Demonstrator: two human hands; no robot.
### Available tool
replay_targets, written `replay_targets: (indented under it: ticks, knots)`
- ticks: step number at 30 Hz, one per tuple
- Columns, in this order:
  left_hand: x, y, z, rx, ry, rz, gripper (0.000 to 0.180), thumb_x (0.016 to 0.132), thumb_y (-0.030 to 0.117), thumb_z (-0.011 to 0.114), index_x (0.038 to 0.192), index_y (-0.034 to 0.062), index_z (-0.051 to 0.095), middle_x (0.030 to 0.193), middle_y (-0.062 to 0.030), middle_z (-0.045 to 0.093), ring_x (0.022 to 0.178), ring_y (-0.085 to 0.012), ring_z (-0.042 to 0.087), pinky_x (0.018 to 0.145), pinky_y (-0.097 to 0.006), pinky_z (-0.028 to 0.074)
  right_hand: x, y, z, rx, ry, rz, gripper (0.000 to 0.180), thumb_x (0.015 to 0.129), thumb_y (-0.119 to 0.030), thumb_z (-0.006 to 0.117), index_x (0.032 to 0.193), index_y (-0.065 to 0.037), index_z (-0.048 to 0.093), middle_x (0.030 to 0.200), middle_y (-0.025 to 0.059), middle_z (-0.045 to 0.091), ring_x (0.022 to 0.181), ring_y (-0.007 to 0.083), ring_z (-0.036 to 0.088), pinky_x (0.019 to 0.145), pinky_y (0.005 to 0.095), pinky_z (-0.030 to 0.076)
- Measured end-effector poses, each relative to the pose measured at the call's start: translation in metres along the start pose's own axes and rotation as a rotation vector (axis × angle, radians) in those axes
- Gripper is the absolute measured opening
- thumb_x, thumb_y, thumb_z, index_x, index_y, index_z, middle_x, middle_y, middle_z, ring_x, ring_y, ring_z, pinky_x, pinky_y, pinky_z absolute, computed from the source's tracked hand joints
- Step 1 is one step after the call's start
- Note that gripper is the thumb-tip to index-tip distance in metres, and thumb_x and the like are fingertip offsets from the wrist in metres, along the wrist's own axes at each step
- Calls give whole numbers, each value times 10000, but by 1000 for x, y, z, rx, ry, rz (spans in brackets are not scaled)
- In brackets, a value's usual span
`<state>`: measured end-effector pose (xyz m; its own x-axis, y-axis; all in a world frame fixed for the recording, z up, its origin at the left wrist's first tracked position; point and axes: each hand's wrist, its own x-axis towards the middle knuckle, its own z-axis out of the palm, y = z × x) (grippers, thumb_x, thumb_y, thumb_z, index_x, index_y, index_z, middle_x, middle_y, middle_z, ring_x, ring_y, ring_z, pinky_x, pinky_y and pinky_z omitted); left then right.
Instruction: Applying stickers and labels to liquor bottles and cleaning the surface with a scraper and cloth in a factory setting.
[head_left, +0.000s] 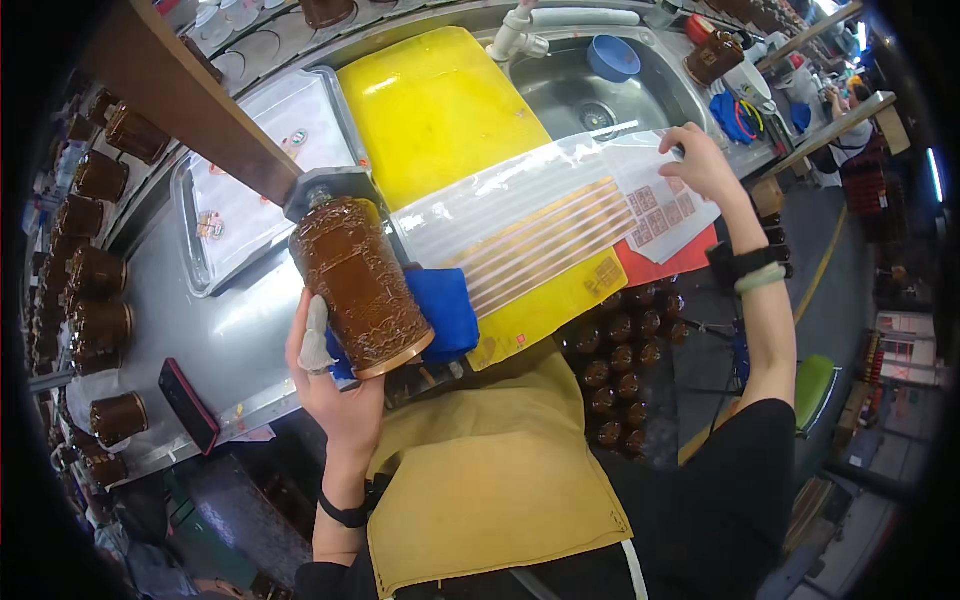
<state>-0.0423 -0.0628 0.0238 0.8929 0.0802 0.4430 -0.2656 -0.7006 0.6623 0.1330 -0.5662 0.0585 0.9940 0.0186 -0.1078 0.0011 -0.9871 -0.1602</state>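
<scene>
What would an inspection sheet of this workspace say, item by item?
Surface: metal counter with yellow mat and sink.
Work items: brown bottle, neck end at a grey bracket; blue cloth beside it; striped clear sheet; white printed paper.
Clutter: phone, tray, blue bowl in the sink.
Hands: left hand at the bottle's base end, grip partly hidden; right hand at the paper, thumb and fingers apart.
Cables: none plainly identifiable.
Surroundings: brown vessels along the left; another person in the right background.
</scene>
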Motion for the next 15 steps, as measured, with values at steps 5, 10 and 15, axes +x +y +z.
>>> replay_targets:
  ticks: [5, 10, 15]
  knots:
    - [4, -2, 0, -18, 4, 11, 740, 754, -40, 762, 1455, -11, 524, 1487, -196, 510, 1355, -348, 528, 1137, -416, 416, 35, 63, 10, 15, -206, 15, 561, 633, -170, 931, 1146, -126, 708, 1246, 152, 545, 1179, 348, 571, 1016, 392, 473]
    - [5, -2, -1, -17, 9, 24, 734, 748, -25, 765, 1444, -12, 534, 1466, -195, 531, 1327, -342, 553, 1116, -410, 436, 85, 61, 39, 74, -291, -85, 530, 803, -266, 840, 1303, -173, 689, 1369, 167, 471, 1316, 327, 478, 1067, 388, 462]
    - [6, 3, 1, -79, 47, -97, 785, 768, 80, 848, 1459, -20, 489, 1469, -214, 522, 1340, -351, 537, 1117, -401, 433, 116, 7, 50, 100, -248, -168, 229, 851, -244, 796, 940, -44, 731, 826, 103, 720, 834, 277, 701, 788, 374, 528]
